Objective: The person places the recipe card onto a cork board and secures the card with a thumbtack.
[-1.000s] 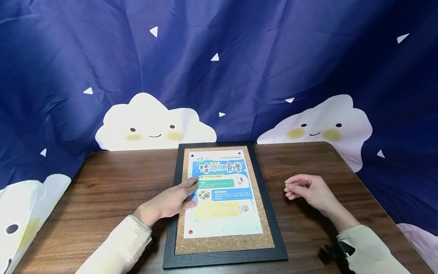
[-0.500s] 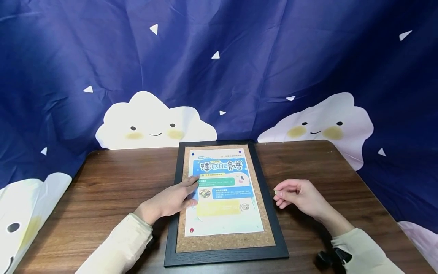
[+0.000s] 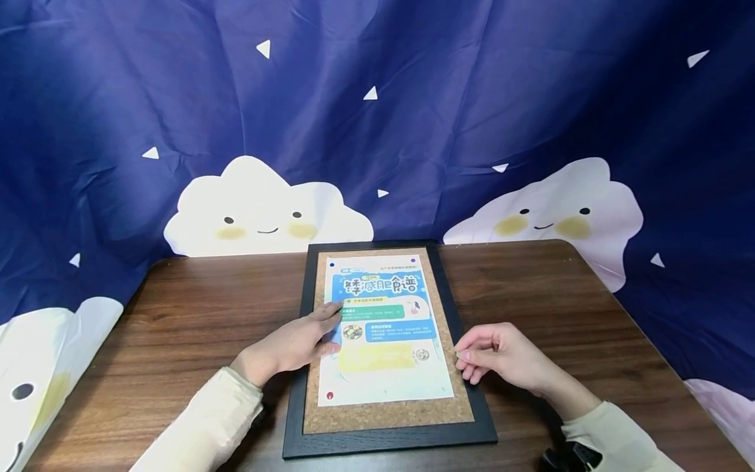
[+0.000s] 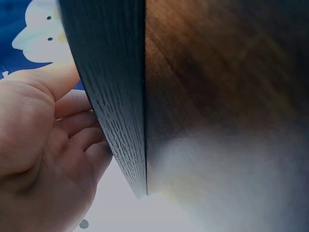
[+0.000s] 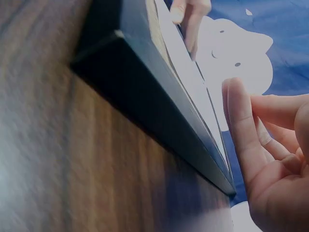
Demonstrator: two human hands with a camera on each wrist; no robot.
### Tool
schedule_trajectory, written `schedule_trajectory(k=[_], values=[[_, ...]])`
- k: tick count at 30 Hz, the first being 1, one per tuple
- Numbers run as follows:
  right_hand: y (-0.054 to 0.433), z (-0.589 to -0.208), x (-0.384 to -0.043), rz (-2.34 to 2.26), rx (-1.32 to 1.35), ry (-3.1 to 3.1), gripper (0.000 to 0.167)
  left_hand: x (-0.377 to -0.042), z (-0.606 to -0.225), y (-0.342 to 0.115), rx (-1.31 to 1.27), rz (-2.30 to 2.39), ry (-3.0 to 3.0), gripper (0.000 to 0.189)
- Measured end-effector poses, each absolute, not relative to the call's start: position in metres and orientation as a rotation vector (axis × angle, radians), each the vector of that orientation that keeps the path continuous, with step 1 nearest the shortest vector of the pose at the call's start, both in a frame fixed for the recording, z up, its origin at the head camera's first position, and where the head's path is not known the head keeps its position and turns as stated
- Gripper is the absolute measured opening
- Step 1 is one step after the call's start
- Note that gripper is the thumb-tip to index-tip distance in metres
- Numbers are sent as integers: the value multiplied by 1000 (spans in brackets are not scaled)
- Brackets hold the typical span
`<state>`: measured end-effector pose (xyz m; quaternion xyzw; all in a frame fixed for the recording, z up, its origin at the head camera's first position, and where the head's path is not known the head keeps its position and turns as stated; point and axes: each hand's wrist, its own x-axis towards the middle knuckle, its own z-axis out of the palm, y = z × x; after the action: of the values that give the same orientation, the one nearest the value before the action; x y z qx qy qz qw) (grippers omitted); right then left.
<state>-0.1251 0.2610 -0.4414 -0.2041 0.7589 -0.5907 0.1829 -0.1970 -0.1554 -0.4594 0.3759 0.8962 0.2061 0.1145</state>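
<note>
A framed corkboard lies on the table with a printed poster on it. Blue thumbtacks sit at the poster's two far corners, and a red thumbtack is at its near left corner. My left hand rests across the board's left frame, fingers extended onto the poster. In the left wrist view, the black frame partly hides those fingers. My right hand is at the right frame, thumb and fingertips pinching a tiny greenish thumbtack, mostly hidden. The right wrist view shows this hand raised above the frame's edge.
The dark wooden table extends to both sides of the board. Behind it hangs a blue curtain with smiling white clouds and small triangles. A black wrist device is at the right sleeve.
My right hand has moved left and slightly nearer, from over the table to the board's right frame, still pinching the tiny thumbtack. The left hand stays on the poster.
</note>
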Motion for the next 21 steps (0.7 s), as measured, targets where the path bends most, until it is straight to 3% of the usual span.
schedule_trajectory(k=[21], values=[[233,-441,-110,-1544,-476,1905,17,-188,-443,-149,1049,483,2655,68]])
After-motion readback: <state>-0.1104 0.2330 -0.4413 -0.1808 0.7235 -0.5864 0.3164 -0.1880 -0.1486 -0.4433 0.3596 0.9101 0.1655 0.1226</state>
